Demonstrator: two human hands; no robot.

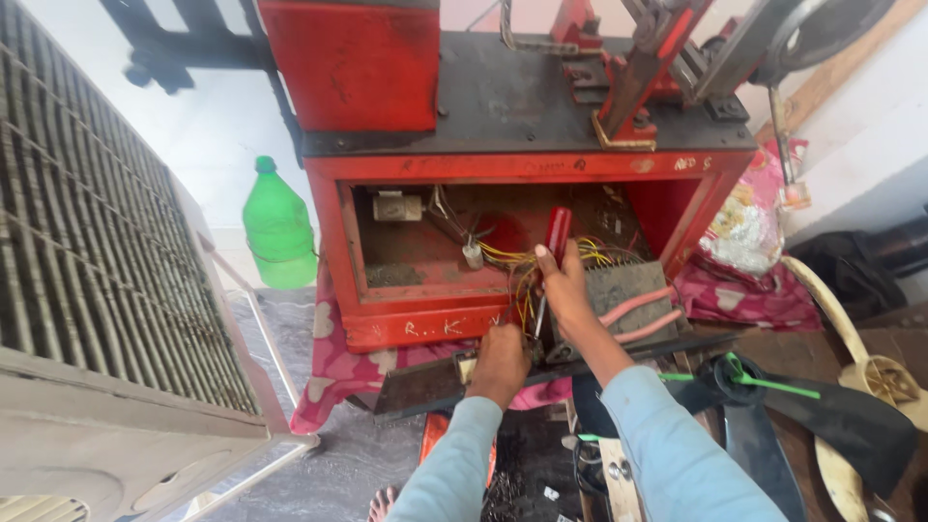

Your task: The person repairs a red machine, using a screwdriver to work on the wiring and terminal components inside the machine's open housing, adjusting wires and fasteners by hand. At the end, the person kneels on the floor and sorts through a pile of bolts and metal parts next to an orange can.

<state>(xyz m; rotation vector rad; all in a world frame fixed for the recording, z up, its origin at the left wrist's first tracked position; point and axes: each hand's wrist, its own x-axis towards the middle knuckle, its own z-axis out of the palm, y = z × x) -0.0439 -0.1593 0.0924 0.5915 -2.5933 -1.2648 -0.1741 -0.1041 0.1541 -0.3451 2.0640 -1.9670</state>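
Right hand (564, 280) clamped on red-handled screwdriver (555, 242), rigid, gripped well at the handle | left hand (500, 362) closed low on yellow wires (522, 280), thin, limp, easily nicked, at the open front of the red machine cabinet (406, 329) | cabinet sat on pink cloth (333, 367), floor crowded.

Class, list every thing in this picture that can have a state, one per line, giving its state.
red metal machine cabinet: front open, wiring exposed
yellow wire bundle: loose, spilling out
red-handled screwdriver: gripped upright by right hand
left hand: closed at the cabinet's lower edge
green plastic bottle: upright, capped
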